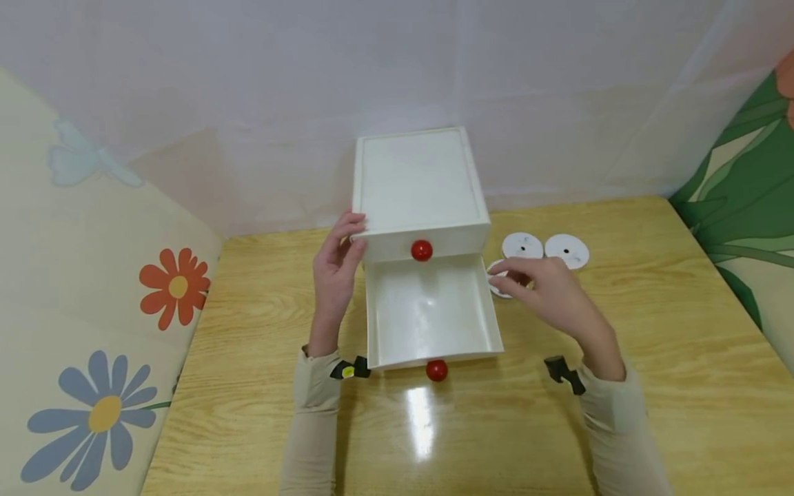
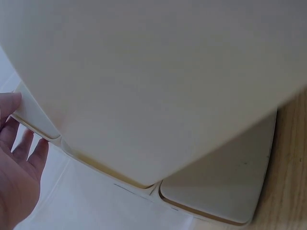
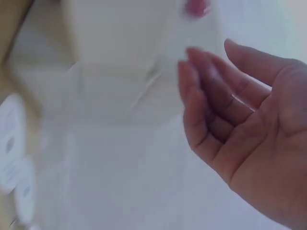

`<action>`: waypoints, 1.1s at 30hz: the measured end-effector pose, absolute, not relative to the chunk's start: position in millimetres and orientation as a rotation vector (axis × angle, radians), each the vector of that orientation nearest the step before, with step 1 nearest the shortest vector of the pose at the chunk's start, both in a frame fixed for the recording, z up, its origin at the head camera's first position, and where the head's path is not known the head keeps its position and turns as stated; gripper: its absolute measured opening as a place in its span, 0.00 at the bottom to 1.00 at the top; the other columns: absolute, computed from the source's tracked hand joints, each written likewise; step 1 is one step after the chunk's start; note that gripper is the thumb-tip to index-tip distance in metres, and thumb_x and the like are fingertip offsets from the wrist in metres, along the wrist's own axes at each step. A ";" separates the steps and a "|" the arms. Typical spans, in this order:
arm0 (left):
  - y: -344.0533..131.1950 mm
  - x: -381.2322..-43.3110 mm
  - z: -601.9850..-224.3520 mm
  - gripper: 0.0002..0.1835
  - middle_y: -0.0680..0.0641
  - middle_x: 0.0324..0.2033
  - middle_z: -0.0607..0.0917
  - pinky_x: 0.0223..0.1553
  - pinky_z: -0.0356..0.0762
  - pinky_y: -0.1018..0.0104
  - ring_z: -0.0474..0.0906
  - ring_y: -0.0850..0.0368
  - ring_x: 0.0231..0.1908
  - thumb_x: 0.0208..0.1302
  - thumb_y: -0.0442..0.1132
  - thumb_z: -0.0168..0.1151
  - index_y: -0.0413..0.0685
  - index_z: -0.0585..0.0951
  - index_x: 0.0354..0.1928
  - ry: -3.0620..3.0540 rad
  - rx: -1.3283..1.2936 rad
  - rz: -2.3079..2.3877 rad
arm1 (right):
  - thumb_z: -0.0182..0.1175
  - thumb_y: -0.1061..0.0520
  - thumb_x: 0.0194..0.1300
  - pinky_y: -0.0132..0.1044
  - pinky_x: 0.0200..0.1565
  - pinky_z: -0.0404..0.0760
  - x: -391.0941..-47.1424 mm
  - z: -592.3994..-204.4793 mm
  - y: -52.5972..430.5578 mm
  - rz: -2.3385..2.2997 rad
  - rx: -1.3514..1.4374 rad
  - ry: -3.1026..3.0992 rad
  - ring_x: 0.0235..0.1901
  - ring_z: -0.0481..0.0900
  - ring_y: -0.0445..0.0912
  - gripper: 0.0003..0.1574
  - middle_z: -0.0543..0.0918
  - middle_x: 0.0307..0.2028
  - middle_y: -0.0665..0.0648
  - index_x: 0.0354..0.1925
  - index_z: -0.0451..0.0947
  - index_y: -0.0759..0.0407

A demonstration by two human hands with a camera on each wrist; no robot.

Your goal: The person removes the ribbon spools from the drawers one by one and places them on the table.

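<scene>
A white drawer box [image 1: 422,179] with red ball knobs stands on the table. Its middle drawer [image 1: 434,313], or one below the top one, is pulled far out and bare inside. My left hand [image 1: 335,265] grips the box's front left corner, thumb on the front face and fingers along the side, as the left wrist view also shows. To the right of the pulled-out drawer, my right hand [image 1: 548,286] hovers over a white disc [image 1: 504,293] with loosely bent fingers. Nothing lies between the fingers of the right hand [image 3: 249,110] in the right wrist view.
Two more white discs with dark centre holes, a left one [image 1: 522,245] and a right one [image 1: 567,251], lie behind the right hand. A wall with a pale cover stands behind the box. Flower-patterned panels flank the wooden table [image 1: 670,310].
</scene>
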State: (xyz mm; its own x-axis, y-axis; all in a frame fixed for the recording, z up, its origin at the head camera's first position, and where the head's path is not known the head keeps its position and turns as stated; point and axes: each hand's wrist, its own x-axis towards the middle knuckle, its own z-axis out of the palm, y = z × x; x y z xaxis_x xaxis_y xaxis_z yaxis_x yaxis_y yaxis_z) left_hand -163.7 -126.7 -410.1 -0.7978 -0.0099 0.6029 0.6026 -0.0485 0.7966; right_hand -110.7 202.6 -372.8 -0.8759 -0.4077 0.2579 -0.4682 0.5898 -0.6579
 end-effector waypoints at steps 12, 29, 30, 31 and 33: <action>-126.7 -162.4 -409.0 0.18 0.55 0.60 0.82 0.74 0.65 0.49 0.62 0.44 0.75 0.76 0.37 0.61 0.22 0.77 0.52 -1.798 -0.620 -1.909 | 0.70 0.64 0.66 0.26 0.35 0.84 -54.7 -349.1 155.4 1.137 1.416 -2.687 0.31 0.80 0.30 0.09 0.90 0.37 0.46 0.45 0.88 0.57; -125.5 -161.6 -407.1 0.13 0.56 0.61 0.82 0.73 0.66 0.50 0.62 0.45 0.75 0.76 0.29 0.57 0.21 0.76 0.52 -1.819 -0.612 -1.889 | 0.66 0.68 0.64 0.23 0.19 0.66 -43.6 -364.7 124.6 0.928 1.453 -2.995 0.19 0.62 0.31 0.12 0.68 0.20 0.41 0.35 0.76 0.53; -125.5 -161.5 -407.0 0.13 0.56 0.61 0.82 0.73 0.66 0.50 0.62 0.45 0.75 0.76 0.29 0.57 0.21 0.76 0.53 -1.819 -0.609 -1.891 | 0.66 0.68 0.64 0.23 0.19 0.67 -44.4 -365.0 123.8 0.937 1.447 -3.003 0.19 0.63 0.31 0.12 0.68 0.20 0.41 0.35 0.76 0.53; -125.6 -161.5 -407.2 0.13 0.56 0.61 0.82 0.73 0.66 0.50 0.62 0.45 0.75 0.76 0.29 0.57 0.21 0.76 0.53 -1.819 -0.608 -1.893 | 0.66 0.68 0.64 0.23 0.20 0.68 -45.2 -365.3 123.2 0.947 1.436 -3.006 0.19 0.64 0.31 0.12 0.69 0.20 0.41 0.36 0.77 0.53; -126.0 -161.5 -407.7 0.13 0.56 0.61 0.82 0.73 0.66 0.50 0.62 0.43 0.75 0.76 0.29 0.57 0.21 0.76 0.53 -1.813 -0.605 -1.899 | 0.67 0.68 0.64 0.25 0.22 0.73 -47.2 -366.1 122.5 0.932 1.406 -2.997 0.21 0.68 0.32 0.12 0.73 0.22 0.42 0.37 0.78 0.53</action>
